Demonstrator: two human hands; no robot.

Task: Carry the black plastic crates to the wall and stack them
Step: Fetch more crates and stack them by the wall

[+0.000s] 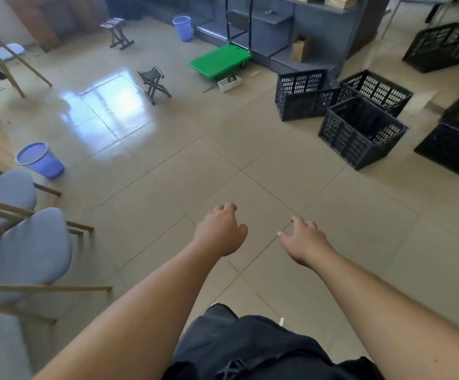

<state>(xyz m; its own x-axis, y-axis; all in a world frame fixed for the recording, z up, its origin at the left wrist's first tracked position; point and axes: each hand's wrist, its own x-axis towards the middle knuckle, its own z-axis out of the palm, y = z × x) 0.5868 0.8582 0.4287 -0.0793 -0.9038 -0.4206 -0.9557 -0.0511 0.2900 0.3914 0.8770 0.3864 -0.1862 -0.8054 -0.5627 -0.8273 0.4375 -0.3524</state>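
Several black plastic crates stand on the tiled floor at the right. The nearest crate (361, 133) sits open-topped, with two more crates (301, 94) (377, 90) just behind it. Another crate (442, 46) lies farther back at the top right. A stack of crates (456, 144) is cut off by the right edge. My left hand (221, 230) and my right hand (303, 239) reach forward over bare floor, both empty with fingers loosely curled and apart. Both hands are well short of the crates.
Blue-cushioned chairs (25, 248) line the left side, with a blue bucket (40, 160) beside them. A small folding stool (152, 80), a green platform trolley (220, 60), a second bucket (182, 28) and grey steps (272, 31) stand farther back.
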